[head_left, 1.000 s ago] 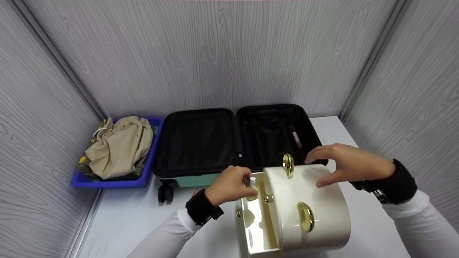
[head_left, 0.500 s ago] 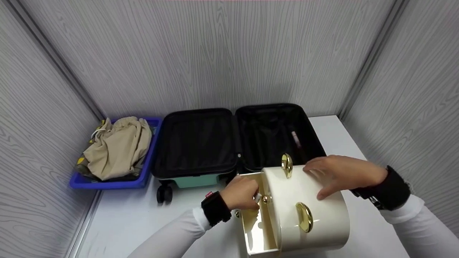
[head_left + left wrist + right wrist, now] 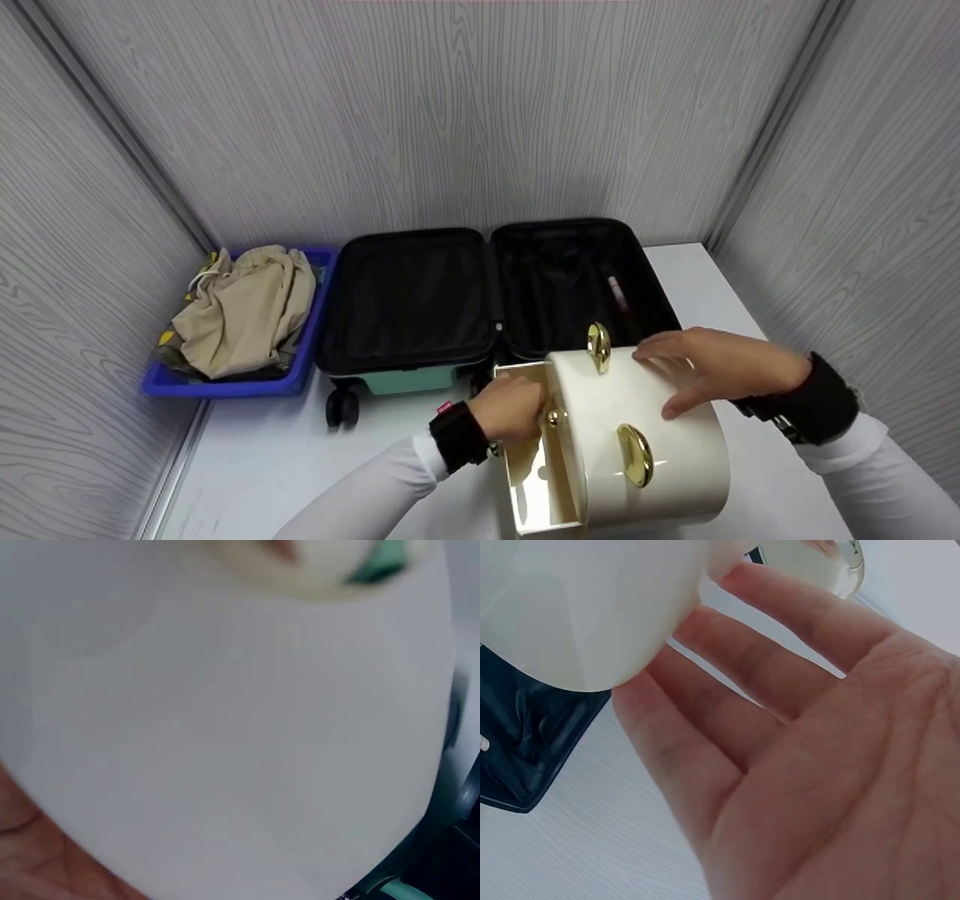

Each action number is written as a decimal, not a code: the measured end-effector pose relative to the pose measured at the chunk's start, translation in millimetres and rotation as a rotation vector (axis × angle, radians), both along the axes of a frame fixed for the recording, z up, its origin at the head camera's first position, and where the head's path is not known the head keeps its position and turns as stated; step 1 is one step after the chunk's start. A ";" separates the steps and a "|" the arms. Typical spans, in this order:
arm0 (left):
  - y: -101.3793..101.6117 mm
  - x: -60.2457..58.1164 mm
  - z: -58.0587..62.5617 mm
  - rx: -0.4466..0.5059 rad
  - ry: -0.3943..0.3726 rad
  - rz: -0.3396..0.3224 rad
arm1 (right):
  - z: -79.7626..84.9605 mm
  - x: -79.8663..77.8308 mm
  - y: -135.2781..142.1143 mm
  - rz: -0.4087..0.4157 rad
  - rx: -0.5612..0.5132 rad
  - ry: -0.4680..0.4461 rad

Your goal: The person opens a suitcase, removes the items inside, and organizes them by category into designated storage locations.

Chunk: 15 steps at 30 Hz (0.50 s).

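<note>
A cream cosmetics box (image 3: 660,442) with gold handles stands at the front, its drawer (image 3: 551,514) pulled out to the left. My left hand (image 3: 508,409) reaches down into the drawer with curled fingers. Its fingertips, and the small white-capped bottle it pinched earlier, are hidden there; I cannot tell whether the bottle is still in its grip. A blurred white surface (image 3: 240,735) fills most of the left wrist view, with part of the palm (image 3: 45,855) at lower left. My right hand (image 3: 724,371) rests on the box's curved side, its fingers (image 3: 765,667) fairly straight and spread.
Behind the box lies an open suitcase (image 3: 420,300) with black lining and a green shell. A slim pink tube (image 3: 617,294) sits in its right half. At left, a blue basket (image 3: 225,388) holds beige cloth (image 3: 247,315). Grey panels enclose the white table.
My left hand has lowered the white-capped bottle into the drawer, and the bottle has dropped out of sight. My right hand has come down onto the box.
</note>
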<state>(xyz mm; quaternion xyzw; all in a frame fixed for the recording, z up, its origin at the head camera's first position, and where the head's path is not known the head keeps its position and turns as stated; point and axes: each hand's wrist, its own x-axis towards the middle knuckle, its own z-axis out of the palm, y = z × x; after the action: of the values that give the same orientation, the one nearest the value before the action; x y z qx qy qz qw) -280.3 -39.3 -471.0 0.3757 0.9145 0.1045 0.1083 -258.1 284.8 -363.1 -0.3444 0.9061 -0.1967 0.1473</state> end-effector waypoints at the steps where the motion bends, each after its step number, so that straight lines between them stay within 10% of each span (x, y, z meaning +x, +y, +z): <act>1: -2.4 0.6 0.7 0.036 0.005 -0.006 | 0.0 0.2 0.4 -0.002 -0.001 -0.003; 8: -44.7 2.3 17.1 0.300 -0.012 0.015 | 0.1 0.4 1.0 0.020 -0.006 0.019; 15: -86.1 11.4 14.3 0.103 -0.166 0.115 | -1.5 0.8 2.2 0.013 -0.020 0.018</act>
<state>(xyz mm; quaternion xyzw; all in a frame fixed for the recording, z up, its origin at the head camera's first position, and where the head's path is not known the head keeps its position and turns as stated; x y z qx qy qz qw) -269.0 -125.3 -456.7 0.3179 0.9158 0.1881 0.1580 -257.4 287.0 -364.6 -0.3535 0.9030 -0.2020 0.1370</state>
